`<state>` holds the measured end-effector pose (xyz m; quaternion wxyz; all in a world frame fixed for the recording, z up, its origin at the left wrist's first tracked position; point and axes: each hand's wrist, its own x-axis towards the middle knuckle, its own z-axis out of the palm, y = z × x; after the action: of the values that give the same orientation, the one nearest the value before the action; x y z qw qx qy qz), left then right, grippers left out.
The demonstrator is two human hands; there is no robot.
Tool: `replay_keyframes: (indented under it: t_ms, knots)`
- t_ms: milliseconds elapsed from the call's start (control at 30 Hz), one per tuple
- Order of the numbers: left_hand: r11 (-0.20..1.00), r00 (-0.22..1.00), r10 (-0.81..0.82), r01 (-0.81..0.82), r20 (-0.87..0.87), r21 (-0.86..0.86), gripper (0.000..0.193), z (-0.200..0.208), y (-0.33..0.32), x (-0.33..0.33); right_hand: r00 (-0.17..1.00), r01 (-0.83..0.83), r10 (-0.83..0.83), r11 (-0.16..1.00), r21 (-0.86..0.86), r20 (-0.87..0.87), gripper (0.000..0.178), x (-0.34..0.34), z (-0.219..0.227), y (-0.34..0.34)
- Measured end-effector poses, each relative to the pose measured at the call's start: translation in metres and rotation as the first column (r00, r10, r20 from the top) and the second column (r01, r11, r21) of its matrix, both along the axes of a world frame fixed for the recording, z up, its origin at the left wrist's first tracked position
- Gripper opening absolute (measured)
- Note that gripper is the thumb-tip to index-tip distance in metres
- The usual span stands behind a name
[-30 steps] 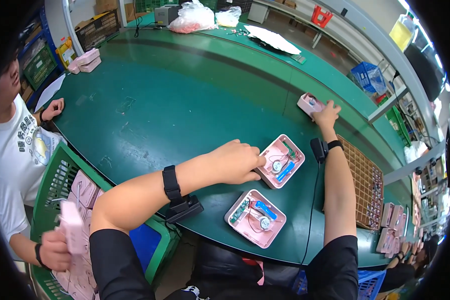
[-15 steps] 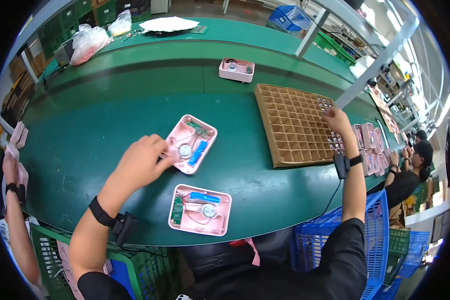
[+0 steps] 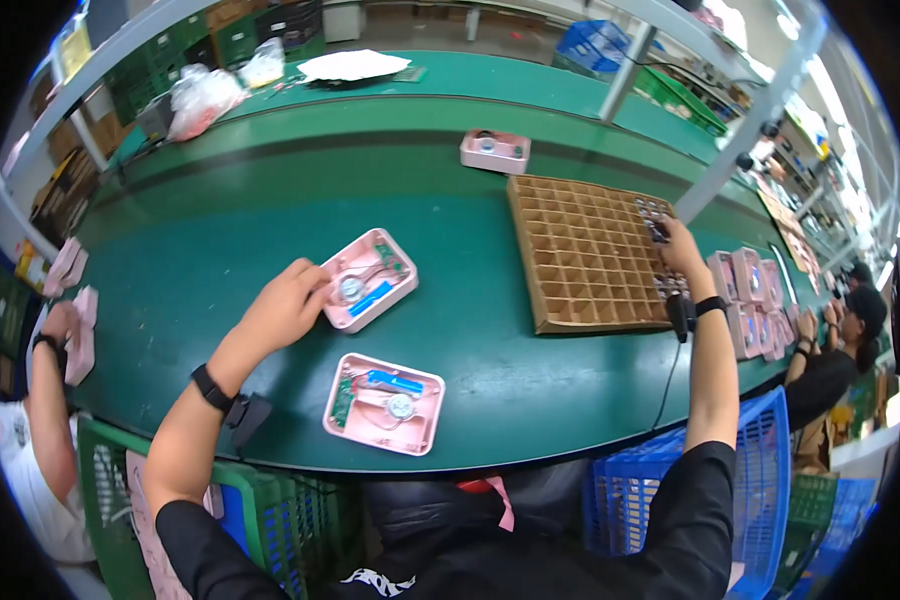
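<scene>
Cardboard tray (image 3: 582, 255) rests on the green worktop (image 3: 515, 400), brown and divided into many small squares. Small parts (image 3: 670, 285) sit along its right side, too tiny to make out clearly. The right hand (image 3: 684, 250) reaches down there, fingertips bent toward the parts; whether they are pressed together on one cannot be told. Left of the tray and well apart from it, the left hand (image 3: 288, 302) touches the left edge of an open pink case (image 3: 373, 279), thumb and fingers curled at the rim; whether they clamp the wall is unclear. Inside show a green board (image 3: 388, 258), a blue cylinder (image 3: 370, 299) and a round silver piece (image 3: 351, 289). A second case (image 3: 385, 405), similarly fitted, lies left of the tray on its near side. A third case (image 3: 495, 152) stands just beyond the tray's far left corner. More pink cases (image 3: 755, 300) are gathered just right of the tray.
</scene>
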<state>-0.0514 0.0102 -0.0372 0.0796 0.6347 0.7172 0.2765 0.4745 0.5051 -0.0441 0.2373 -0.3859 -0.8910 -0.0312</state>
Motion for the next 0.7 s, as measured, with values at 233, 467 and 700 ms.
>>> replay_keyframes:
  t_ms: [233, 467, 700]
  knots:
    - [0.985, 0.986, -0.143, 0.133, 0.083, 0.11, 0.022, -0.015, 0.019, 0.01, 0.992, -0.112, 0.114, 0.993, -0.037, 0.057, 0.055, 0.011, 0.017, 0.028]
    - [0.967, 0.951, -0.254, 0.248, 0.178, 0.053, 0.018, -0.013, 0.017, 0.025, 0.837, -0.217, 0.188, 0.976, 0.004, -0.515, 0.043, -0.06, 0.063, -0.02]
    - [0.93, 0.948, -0.312, 0.294, 0.054, 0.221, 0.022, -0.006, 0.016, 0.035, 0.36, -0.924, -0.215, -0.215, -0.315, -0.908, 0.051, -0.24, 0.059, -0.25]
